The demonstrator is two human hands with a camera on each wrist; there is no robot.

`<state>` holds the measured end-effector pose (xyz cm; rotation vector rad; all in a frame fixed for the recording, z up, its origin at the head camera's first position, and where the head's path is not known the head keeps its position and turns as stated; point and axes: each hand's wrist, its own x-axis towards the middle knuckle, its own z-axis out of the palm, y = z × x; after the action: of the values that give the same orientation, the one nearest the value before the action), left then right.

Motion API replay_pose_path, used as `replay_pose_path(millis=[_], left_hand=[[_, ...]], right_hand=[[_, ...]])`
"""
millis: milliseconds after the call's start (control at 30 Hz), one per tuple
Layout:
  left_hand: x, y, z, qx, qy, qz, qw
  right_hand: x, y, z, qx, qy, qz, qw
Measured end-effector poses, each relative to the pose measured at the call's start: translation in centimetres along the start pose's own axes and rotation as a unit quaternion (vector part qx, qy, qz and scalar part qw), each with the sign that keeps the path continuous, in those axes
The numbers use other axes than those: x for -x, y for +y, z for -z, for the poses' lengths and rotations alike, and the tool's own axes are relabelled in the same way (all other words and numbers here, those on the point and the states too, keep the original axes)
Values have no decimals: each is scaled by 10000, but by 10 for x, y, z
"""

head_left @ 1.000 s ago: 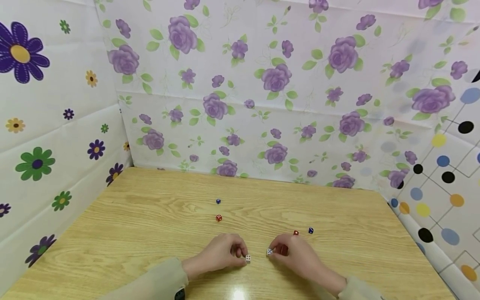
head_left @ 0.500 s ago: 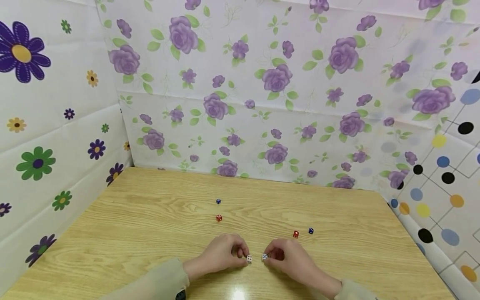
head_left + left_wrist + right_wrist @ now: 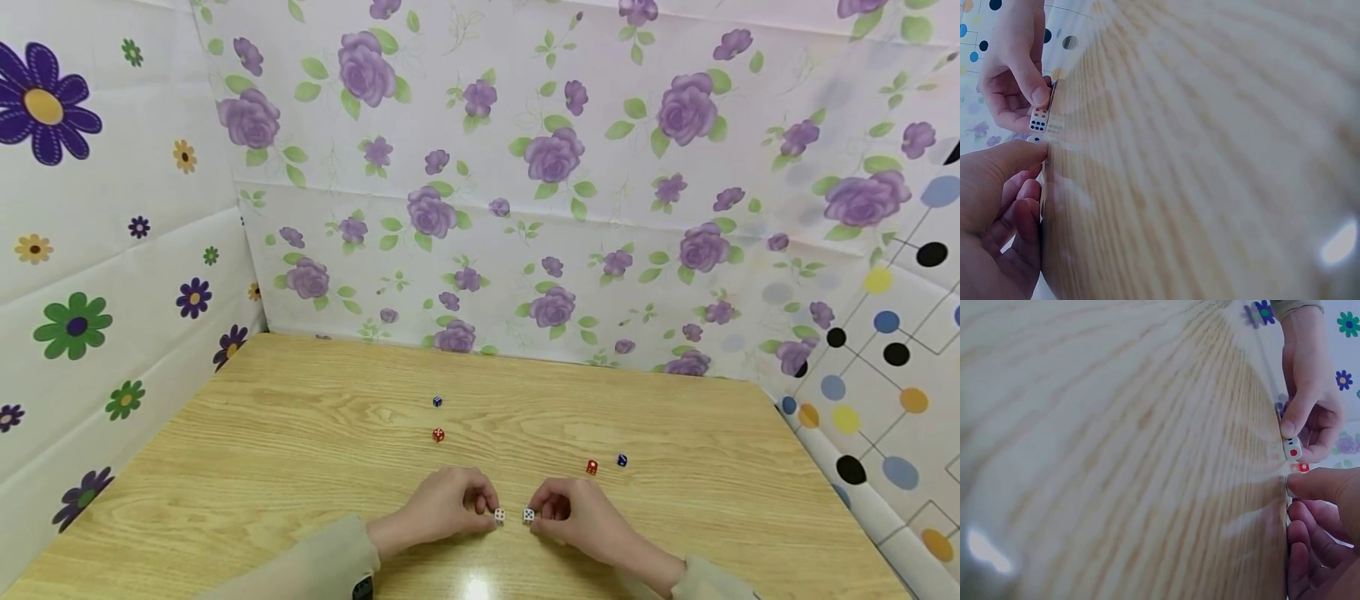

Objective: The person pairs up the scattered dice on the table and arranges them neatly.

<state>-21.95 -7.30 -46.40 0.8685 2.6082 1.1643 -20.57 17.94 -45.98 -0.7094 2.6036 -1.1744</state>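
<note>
My left hand point(image 3: 448, 507) pinches a white die point(image 3: 499, 517) between thumb and index finger, low at the table near its front. Facing it, my right hand point(image 3: 585, 518) pinches another white die point(image 3: 528, 516) the same way. A small gap of bare wood separates the two dice. In the left wrist view the right hand's white die point(image 3: 1039, 120) shows red and dark blue pips, while the left hand's die is mostly behind the thumb. The right wrist view shows the left hand's die point(image 3: 1292, 449) with a red pip facing out.
Beyond the left hand lie a red die point(image 3: 438, 435) and, farther back, a blue die point(image 3: 437, 402). Beyond the right hand sit another red die point(image 3: 592, 467) and a blue die point(image 3: 622, 460). Patterned sheets point(image 3: 465, 208) border the wooden table point(image 3: 300, 417) on three sides.
The right hand has moved left and slightly nearer with its white die, narrowing the gap and uncovering the right-hand red die. The left hand has shifted slightly right; over the last half second both barely move.
</note>
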Motion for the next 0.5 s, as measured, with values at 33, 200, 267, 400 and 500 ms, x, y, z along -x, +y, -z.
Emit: replay_pose_path(millis=[33,200,267,400,500], left_hand=[[0,0,0,0,0,0,10000],[-3,0,-1,-88,17,26,10000],[-4,1,-1,-141,12,60,9999],[-5,4,-2,-197,-2,106,9998],[-5,5,-2,-221,7,132,9997]], right_hand=[[0,0,0,14,6,2,10000],[-1,-2,-3,-40,27,33,10000],[-2,-3,-4,-72,44,36,10000],[-2,-5,-6,-53,89,30,9999],[-3,-6,-8,-26,105,-2,9999]])
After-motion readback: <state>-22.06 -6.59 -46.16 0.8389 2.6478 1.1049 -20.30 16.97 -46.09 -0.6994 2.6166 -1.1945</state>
